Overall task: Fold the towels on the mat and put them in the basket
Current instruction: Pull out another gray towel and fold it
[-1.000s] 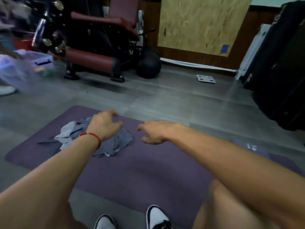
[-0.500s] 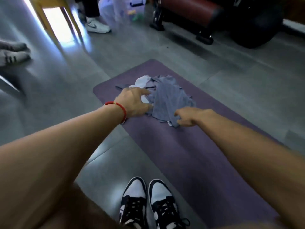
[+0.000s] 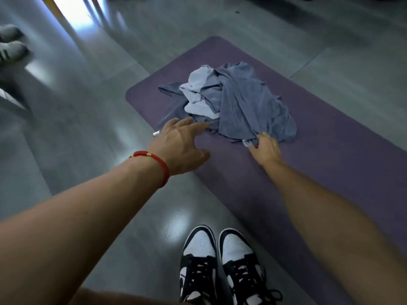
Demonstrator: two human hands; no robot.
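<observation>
A heap of towels lies crumpled on the near-left end of a purple mat spread on a grey tiled floor. The heap mixes darker blue-grey cloth with a paler piece showing on its upper left side; none of it is folded.

The left hand, with a red bracelet at the wrist, reaches in from the lower left. Its fingers are stretched forward and spread, the grip released, with the fingertips at the near-left edge of the heap; whether they actually touch the cloth is hard to tell. The hand lies over the mat's left border.

The right hand comes in from the lower right and sits at the near edge of the heap, just below the darker cloth. Its fingertips meet the hem there and seem to pinch it, though the grasp itself is partly hidden by the back of the hand.

The heap lies ahead of both hands, between them and slightly beyond.

A pair of black-and-white sneakers stands on the floor just beside the mat's near edge. Another person's shoes show blurred at the far left.
</observation>
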